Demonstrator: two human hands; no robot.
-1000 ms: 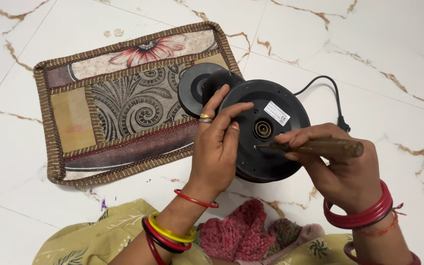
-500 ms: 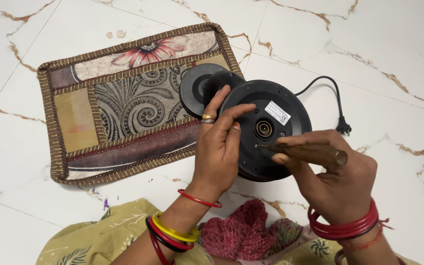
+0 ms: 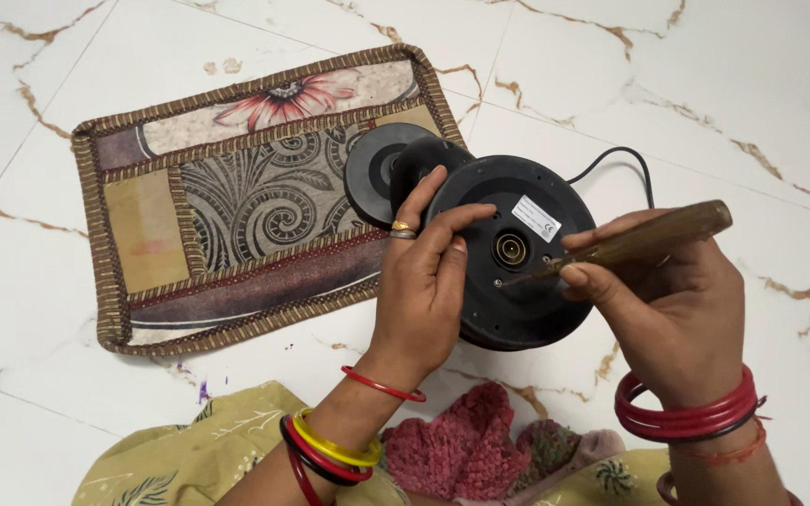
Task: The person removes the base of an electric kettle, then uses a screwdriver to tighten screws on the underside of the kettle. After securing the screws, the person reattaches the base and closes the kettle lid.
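Kettle [image 3: 517, 253], black and turned with its underside facing up, lies on the white marble floor [image 3: 705, 94], partly on the edge of a patterned mat [image 3: 217, 206], with its round power base [image 3: 377, 173] just behind it and the black cord [image 3: 621, 164] going away to the right. The left hand [image 3: 424, 281] rests on the underside, fingers spread and pressing down on the rim and the flat bottom, so it steadies the kettle but is not closed around it. The right hand [image 3: 677, 309] is closed around a screwdriver with a wooden handle [image 3: 649, 239]; the metal tip touches the underside just right of the round central connector [image 3: 510, 249], below a small white label [image 3: 536, 217].

To do this step well, I think the tip must sit fully in the screw head, and the shaft should come more upright, because now it leans quite low and could slip out. The left hand should keep firm pressure, so the round body does not roll or turn with the tool. Its fingers are near the tip, so it is better to keep them a little aside. I cannot see the screw itself clearly.
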